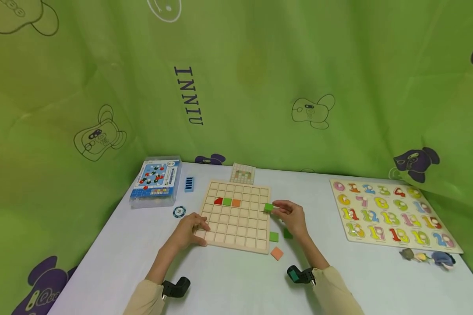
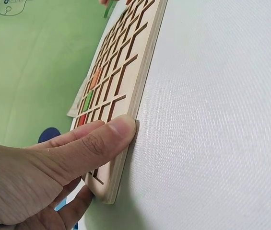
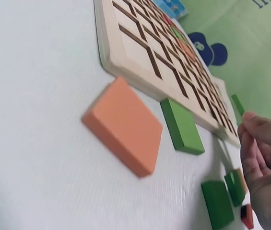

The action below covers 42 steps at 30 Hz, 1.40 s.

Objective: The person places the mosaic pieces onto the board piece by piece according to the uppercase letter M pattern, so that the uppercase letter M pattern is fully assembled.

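Note:
A wooden grid board (image 1: 236, 225) lies on the table with red, green and orange tiles (image 1: 235, 203) side by side in one row. My left hand (image 1: 189, 229) holds its near left corner, thumb (image 2: 121, 127) against the front edge and fingers over the left side. Above the board's right edge, my right hand (image 1: 291, 216) pinches a green square tile (image 1: 269, 208) between thumb and fingertips. Below that hand lie a light green tile (image 3: 182, 127), an orange tile (image 3: 125, 127), a dark green tile (image 3: 217, 203) and a few smaller pieces partly hidden by the hand.
A pattern card (image 1: 243, 174) lies behind the board. To the left are a boxed molecule set (image 1: 155, 181), a blue striped piece (image 1: 189, 184) and a round chip (image 1: 179, 211). A number puzzle board (image 1: 394, 214) lies on the right, with small figures (image 1: 429, 257) before it.

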Each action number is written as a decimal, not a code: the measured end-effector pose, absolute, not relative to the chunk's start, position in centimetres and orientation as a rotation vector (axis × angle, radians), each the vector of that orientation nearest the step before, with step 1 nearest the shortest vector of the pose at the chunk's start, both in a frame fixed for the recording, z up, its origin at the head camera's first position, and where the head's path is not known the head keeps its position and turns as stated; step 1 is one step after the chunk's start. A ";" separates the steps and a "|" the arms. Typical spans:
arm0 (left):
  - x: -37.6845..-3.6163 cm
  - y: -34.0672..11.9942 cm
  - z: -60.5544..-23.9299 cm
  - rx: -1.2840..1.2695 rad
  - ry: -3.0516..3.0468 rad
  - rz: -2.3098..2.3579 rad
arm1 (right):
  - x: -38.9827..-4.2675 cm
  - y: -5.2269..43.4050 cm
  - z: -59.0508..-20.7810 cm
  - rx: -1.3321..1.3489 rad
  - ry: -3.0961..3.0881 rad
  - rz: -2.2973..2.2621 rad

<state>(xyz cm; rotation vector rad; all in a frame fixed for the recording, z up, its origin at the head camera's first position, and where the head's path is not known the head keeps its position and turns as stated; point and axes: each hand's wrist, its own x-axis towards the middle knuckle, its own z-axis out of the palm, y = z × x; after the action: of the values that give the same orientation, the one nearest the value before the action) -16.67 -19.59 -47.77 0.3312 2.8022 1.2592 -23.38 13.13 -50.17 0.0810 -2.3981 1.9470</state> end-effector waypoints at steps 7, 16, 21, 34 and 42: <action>-16.6 -19.8 -47.8 0.391 2.805 1.253 | -23.6 11.6 -49.9 0.138 -2.400 1.895; -16.7 -19.9 -48.0 0.399 2.802 1.271 | -24.3 9.5 -50.7 0.229 -2.408 1.831; -16.7 -19.9 -48.1 0.422 2.812 1.265 | -24.5 8.6 -51.0 0.340 -2.366 1.760; -16.8 -19.8 -47.8 0.395 2.814 1.260 | -24.8 7.8 -50.9 0.384 -2.360 1.721; -16.8 -19.7 -47.8 0.417 2.809 1.279 | -24.8 7.3 -51.1 0.411 -2.372 1.735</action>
<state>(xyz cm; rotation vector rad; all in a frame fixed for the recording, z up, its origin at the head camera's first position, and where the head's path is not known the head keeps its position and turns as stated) -16.81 -19.73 -47.83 0.4168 2.8088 1.2787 -24.85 7.34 -51.07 0.4113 -2.3717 1.7347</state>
